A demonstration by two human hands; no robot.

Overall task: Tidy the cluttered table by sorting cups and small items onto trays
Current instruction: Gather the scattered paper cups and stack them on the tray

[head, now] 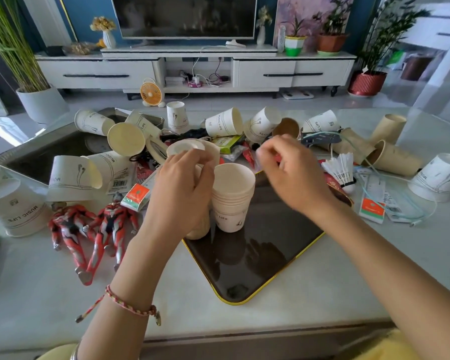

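The left grip (182, 188) curls round a white paper cup (192, 149) that is tipped with its base toward the camera. The cup sits just left of and beyond the upright cup stack (233, 196) on the dark tray (244, 301), so this hand is nearer the stack's open mouth. The right grip (294, 175) hovers curled over the far clutter, and blur hides whether it pinches anything.

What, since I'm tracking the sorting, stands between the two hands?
In the head view, a stack of nested paper cups stands upright on the dark tray, between the left hand and the right hand.
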